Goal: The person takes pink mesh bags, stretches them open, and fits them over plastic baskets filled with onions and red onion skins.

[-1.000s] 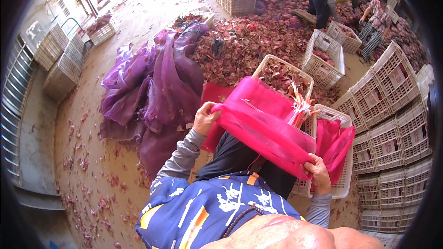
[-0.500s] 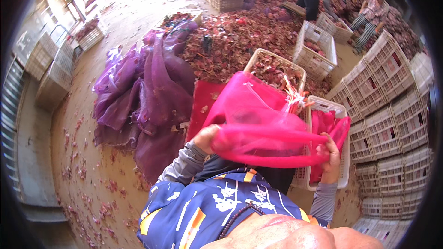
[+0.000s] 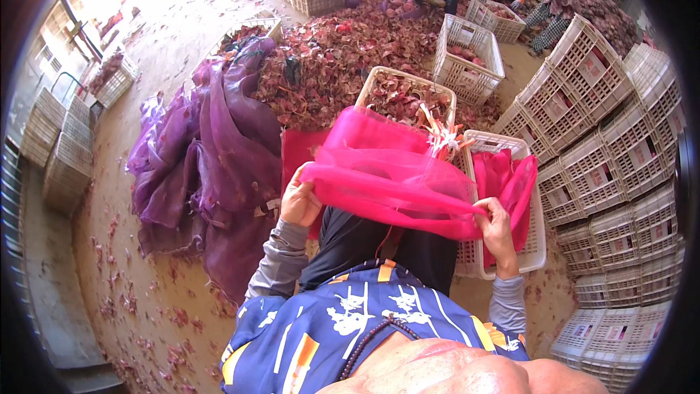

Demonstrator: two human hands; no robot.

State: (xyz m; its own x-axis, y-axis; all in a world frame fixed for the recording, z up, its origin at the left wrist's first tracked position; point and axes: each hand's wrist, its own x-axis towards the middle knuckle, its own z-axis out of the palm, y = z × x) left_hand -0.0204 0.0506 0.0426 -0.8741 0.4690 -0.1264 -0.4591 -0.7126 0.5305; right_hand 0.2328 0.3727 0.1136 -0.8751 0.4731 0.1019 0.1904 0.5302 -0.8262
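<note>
A bright pink mesh bag (image 3: 386, 193) is stretched sideways over my lap. My left hand (image 3: 300, 201) is closed on its left end, and my right hand (image 3: 496, 230) pinches its right edge. Beyond it lies more pink mesh, spread over the near side of a white crate (image 3: 445, 92) filled with dry onion skins. A bundle of white and orange ties (image 3: 440, 133) rests on that mesh. By my right hand stands another white crate (image 3: 536, 237) with folded pink mesh bags (image 3: 496, 175) in it.
Purple mesh sacks (image 3: 219, 146) are heaped to my left. Ahead spreads a pile of red onion skins (image 3: 328, 62). Stacked white crates (image 3: 605, 146) rise on the right. Two people work at the far right, near a crate (image 3: 470, 58) with onions and a large onion heap.
Both hands have shifted a little left in view, still holding the pink mesh bag, whose near edge has lifted off my lap. The whole view has shifted, and the far person in dark trousers has moved.
</note>
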